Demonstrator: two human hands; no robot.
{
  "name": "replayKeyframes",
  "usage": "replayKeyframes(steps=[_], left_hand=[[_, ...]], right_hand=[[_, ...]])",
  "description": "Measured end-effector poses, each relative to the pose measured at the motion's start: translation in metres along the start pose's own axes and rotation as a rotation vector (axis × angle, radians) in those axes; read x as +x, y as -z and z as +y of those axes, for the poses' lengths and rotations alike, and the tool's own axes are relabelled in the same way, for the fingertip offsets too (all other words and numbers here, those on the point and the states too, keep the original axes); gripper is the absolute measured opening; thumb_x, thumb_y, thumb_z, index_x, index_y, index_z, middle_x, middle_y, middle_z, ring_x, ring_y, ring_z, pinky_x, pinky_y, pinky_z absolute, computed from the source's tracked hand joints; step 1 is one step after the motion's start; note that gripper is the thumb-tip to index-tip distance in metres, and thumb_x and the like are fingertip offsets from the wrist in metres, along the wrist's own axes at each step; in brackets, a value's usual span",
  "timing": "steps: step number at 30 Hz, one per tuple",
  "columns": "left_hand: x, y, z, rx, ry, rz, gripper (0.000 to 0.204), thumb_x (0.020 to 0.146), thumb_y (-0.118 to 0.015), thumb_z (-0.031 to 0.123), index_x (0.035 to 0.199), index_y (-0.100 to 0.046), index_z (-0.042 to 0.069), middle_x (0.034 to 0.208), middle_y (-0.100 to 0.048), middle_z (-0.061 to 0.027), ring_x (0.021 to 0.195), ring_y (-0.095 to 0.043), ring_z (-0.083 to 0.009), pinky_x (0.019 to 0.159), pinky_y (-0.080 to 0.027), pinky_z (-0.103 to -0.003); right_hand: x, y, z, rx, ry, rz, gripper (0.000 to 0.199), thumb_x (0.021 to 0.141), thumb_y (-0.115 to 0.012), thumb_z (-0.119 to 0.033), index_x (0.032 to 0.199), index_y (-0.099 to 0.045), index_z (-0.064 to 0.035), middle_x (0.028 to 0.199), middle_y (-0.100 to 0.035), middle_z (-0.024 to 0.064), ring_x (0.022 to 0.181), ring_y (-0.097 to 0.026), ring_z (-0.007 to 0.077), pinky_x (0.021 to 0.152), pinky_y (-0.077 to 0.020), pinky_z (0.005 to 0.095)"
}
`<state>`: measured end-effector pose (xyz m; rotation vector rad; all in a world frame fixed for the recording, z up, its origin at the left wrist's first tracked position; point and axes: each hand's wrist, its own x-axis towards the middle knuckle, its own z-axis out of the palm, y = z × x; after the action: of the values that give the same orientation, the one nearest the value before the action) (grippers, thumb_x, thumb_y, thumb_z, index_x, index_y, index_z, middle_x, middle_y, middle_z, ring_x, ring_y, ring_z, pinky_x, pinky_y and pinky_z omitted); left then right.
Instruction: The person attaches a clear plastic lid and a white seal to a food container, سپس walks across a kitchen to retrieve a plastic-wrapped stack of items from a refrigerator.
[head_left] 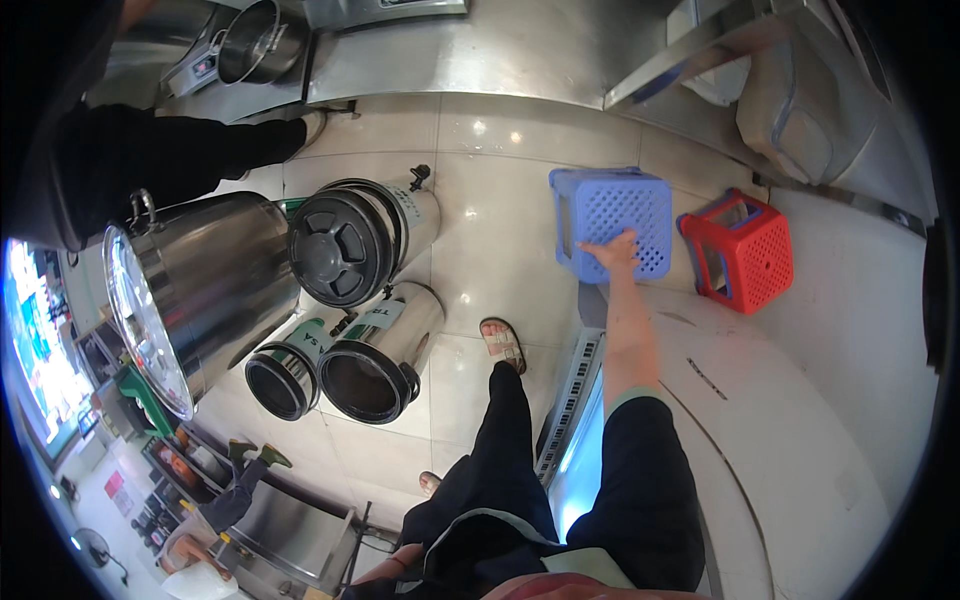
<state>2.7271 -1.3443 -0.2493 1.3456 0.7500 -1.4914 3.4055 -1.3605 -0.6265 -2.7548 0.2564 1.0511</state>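
Blue stool [612,222] under right hand [612,250]

Left of the blue stool [612,222] the tiled floor [490,240] lies open; the red stool [745,250] stands close on its right.

A blue plastic stool [612,222] with a perforated top lies tipped on the pale tiled floor [490,240]. A red stool [745,250] sits just beside it.
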Motion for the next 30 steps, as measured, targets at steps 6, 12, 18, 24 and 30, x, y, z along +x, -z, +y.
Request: replayKeyframes(steps=[6,12,18,24,30], left_hand=[[0.029,-0.001,0.013,-0.047,-0.017,0.098,0.043,0.089,-0.044,0.033,0.125,-0.050,0.010,0.110,-0.062,-0.0123,0.110,-0.055,-0.0278,0.087,-0.046,-0.044],[0.065,-0.008,-0.010,-0.406,-0.042,0.153,0.044,0.089,-0.045,0.035,0.125,-0.050,0.009,0.109,-0.063,-0.0129,0.108,-0.056,-0.0277,0.086,-0.047,-0.044],[0.049,0.106,0.068,-0.141,0.226,0.735,0.059,0.084,-0.047,0.048,0.128,-0.043,0.008,0.091,-0.065,-0.0200,0.087,-0.062,-0.0369,0.077,-0.047,-0.047],[0.082,0.172,0.050,-0.192,0.165,0.795,0.094,0.077,-0.059,0.032,0.146,0.004,0.015,0.086,-0.066,-0.0186,0.079,-0.064,-0.0334,0.071,-0.050,-0.044],[0.109,0.185,0.045,-0.098,0.166,0.748,0.095,0.079,-0.059,0.032,0.146,0.007,0.018,0.094,-0.066,-0.0146,0.088,-0.065,-0.0281,0.079,-0.049,-0.040]], right_hand=[[-0.073,-0.016,-0.051,-0.007,0.158,-0.051,0.114,0.041,-0.090,-0.042,0.130,-0.023,-0.0157,0.127,-0.047,0.0143,0.122,-0.038,0.0302,0.099,-0.0225,0.0465],[-0.183,-0.010,-0.081,0.150,0.375,-0.031,0.130,0.038,-0.090,-0.042,0.143,-0.015,-0.0262,0.127,-0.048,0.0169,0.120,-0.037,0.0351,0.097,-0.0234,0.0475],[-0.280,0.014,-0.087,0.316,0.457,0.201,0.115,0.046,-0.086,-0.044,0.143,-0.026,-0.0256,0.122,-0.052,0.0137,0.111,-0.042,0.0349,0.093,-0.0254,0.0485],[-0.376,0.074,-0.083,0.478,0.473,0.339,0.106,0.059,-0.082,-0.045,0.143,-0.026,-0.0114,0.135,-0.043,0.0161,0.122,-0.042,0.0338,0.107,-0.0175,0.0436],[-0.440,0.095,-0.062,0.822,0.624,0.264,0.097,0.068,-0.081,-0.034,0.142,-0.025,-0.0083,0.136,-0.040,0.0174,0.118,-0.043,0.0286,0.103,-0.0296,0.0396]])
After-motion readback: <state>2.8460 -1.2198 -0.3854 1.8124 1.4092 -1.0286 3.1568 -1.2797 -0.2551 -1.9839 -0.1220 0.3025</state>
